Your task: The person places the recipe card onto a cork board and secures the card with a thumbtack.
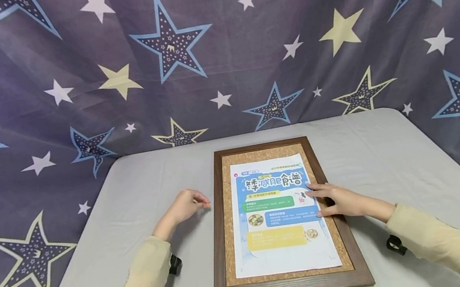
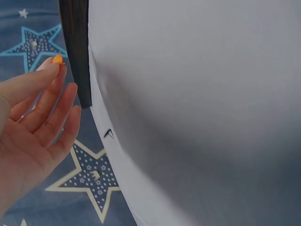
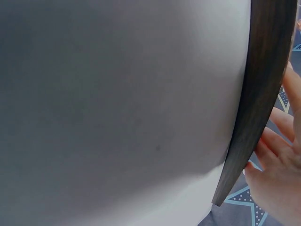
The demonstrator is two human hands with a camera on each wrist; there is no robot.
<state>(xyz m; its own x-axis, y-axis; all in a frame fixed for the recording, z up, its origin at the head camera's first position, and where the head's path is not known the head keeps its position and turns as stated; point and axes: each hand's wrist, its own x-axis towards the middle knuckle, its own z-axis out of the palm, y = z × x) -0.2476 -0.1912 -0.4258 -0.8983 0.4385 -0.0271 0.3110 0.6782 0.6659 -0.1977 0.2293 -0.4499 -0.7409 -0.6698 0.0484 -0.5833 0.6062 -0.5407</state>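
A corkboard (image 1: pixel 294 286) with a dark brown wooden frame lies flat, and a printed sheet (image 1: pixel 282 261) with blue, green and yellow blocks rests on its cork. My left hand (image 1: pixel 183 205) hovers just left of the frame. In the left wrist view, its thumb and forefinger pinch a small orange push pin (image 2: pixel 58 59), while the other fingers are loosely bent. My right hand (image 1: pixel 344 200) lies across the board's right side, its outstretched fingertips touching the sheet's right edge. The right wrist view shows that hand beside the dark frame, its fingertips partly hidden.
A light grey cloth covers the table (image 1: pixel 150 174) around the board. Behind and beside it hangs a dark curtain (image 1: pixel 226 55) patterned with stars. Black bands (image 1: pixel 175 265) are visible at both wrists.
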